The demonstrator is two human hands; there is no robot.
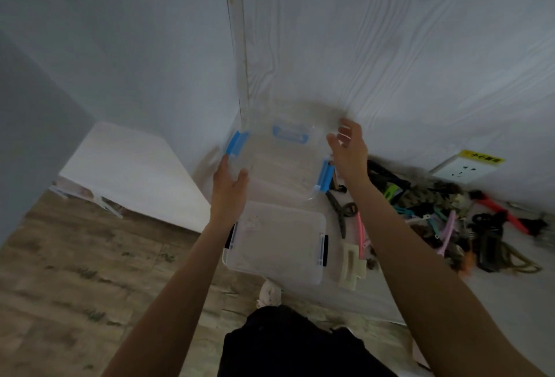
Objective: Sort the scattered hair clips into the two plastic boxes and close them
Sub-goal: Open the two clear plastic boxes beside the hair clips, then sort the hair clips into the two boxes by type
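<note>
Landmark: the clear box with black latches [277, 244], lying flat on the pale table [375, 295] just in front of the person, lid on.

Blue-latched box [282, 163]: just beyond the black-latched box, toward the wall [390, 46] — clear plastic with blue clasps at its left and right sides and a blue handle on top. It appears tilted and held up between the 2 hands; the frame is blurred, so I cannot tell whether its near edge touches the table.

Left hand [229, 187]: at the far-left corner of the landmark box, gripping the blue-latched box's left edge, thumb curled over the top and the other fingers hidden beneath.

Right hand [348, 151]: beyond the landmark box's far-right corner, fingers curled around the blue-latched box's far-right corner, above the right blue clasp.

Hair clips [444, 220]: a scattered heap to the right of the landmark box, well apart from both hands — black, green, pink, teal and red pieces mixed together.

Cream clip [351, 262]: just beside the landmark box's right side, apart from the heap.

Black scissor-shaped clip [341, 211]: between the landmark box's far-right corner and the heap.

Wall socket [459, 171]: on the wall beyond the heap, with a yellow label above it.
</note>
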